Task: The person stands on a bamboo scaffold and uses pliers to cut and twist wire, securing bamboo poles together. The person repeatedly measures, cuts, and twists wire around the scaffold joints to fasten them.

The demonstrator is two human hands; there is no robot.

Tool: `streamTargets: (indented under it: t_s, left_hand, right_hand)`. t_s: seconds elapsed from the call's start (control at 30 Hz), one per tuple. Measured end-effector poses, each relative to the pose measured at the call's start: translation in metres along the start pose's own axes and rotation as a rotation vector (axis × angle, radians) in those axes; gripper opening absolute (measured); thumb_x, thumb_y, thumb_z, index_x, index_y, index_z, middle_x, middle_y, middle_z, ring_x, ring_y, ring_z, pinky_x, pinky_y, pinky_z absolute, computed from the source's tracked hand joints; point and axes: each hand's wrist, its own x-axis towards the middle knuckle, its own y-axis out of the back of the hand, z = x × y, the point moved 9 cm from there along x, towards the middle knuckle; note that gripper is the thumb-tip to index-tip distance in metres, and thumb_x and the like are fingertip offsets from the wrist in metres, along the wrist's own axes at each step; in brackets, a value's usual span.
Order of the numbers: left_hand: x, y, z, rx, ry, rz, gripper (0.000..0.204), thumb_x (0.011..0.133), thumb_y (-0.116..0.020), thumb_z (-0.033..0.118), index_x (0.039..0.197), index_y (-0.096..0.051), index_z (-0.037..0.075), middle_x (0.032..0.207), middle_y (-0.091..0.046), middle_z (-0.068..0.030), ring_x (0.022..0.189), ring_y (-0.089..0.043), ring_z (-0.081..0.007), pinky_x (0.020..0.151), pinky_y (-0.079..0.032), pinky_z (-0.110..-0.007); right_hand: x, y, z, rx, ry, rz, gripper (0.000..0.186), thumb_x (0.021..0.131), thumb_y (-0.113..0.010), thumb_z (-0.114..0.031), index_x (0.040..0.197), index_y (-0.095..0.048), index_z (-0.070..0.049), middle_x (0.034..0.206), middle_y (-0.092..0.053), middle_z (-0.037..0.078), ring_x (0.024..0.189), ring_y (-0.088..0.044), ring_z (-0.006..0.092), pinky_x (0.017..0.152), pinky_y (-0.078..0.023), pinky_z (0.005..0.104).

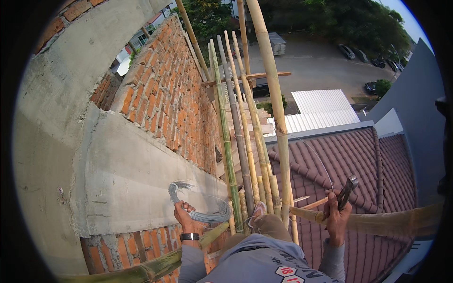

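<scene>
My left hand [184, 215] is closed around a coil of thin grey wire [211, 217], held in front of the concrete beam. The cut ends of the coil bunch up above my fingers. My right hand [337, 218] grips a dark metal hand tool [348, 191] with a blunt head pointing up; its exact kind is unclear. At those fingers a single strand of wire [323, 165] arcs up to the upright bamboo pole [277, 108]. Just below that hand, a horizontal bamboo pole [377, 223] crosses to the right.
My sandalled foot [257, 210] stands on the long bamboo poles [239, 137] of a high scaffold. A brick wall [163, 89] and concrete beam [137, 165] border it on the left. Beneath on the right lie a tiled roof [325, 165], a white metal roof [325, 107] and a road.
</scene>
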Motion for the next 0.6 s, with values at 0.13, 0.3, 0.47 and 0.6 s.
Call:
streamTargets:
  t_s: [0.13,0.3,0.47,0.6]
  left_hand:
    - [0.037,-0.024,0.043,0.116,-0.107,0.038,0.017,0.091,-0.058,0.028,0.088,-0.052,0.012,0.067,-0.044,0.0032,0.055,-0.042,-0.0090,0.057,-0.040,-0.029]
    - [0.078,-0.037,0.083,0.262,-0.207,0.104,0.018,0.089,-0.059,0.025,0.089,-0.052,0.009,0.067,-0.044,0.0010,0.051,-0.039,-0.0096,0.052,-0.036,-0.027]
    - [0.129,-0.049,0.107,0.335,-0.263,0.095,0.014,0.090,-0.059,0.020,0.089,-0.052,0.008,0.068,-0.043,0.0019,0.053,-0.041,-0.0070,0.045,-0.033,-0.024]
    - [0.186,-0.070,0.090,0.391,-0.226,0.126,0.015,0.091,-0.058,0.021,0.088,-0.051,0.007,0.070,-0.044,0.0015,0.054,-0.041,-0.0075,0.044,-0.033,-0.025]
  right_hand:
    - [0.073,-0.012,-0.007,-0.040,-0.017,0.070,0.033,0.105,-0.062,-0.031,0.113,-0.069,0.000,0.058,-0.047,-0.005,0.048,-0.040,0.0020,0.043,-0.030,0.0216]
    - [0.140,-0.024,-0.023,0.041,-0.010,0.147,0.035,0.106,-0.062,-0.033,0.120,-0.065,-0.001,0.057,-0.047,-0.005,0.046,-0.040,0.0026,0.041,-0.030,0.0215]
    - [0.204,-0.049,-0.022,0.054,-0.055,0.194,0.032,0.103,-0.066,-0.034,0.116,-0.063,-0.005,0.057,-0.050,-0.003,0.042,-0.041,0.0034,0.038,-0.031,0.0212]
    - [0.283,-0.092,0.008,0.116,-0.135,0.104,0.030,0.102,-0.067,-0.033,0.113,-0.060,-0.005,0.063,-0.058,0.002,0.042,-0.045,0.0051,0.038,-0.034,0.0217]
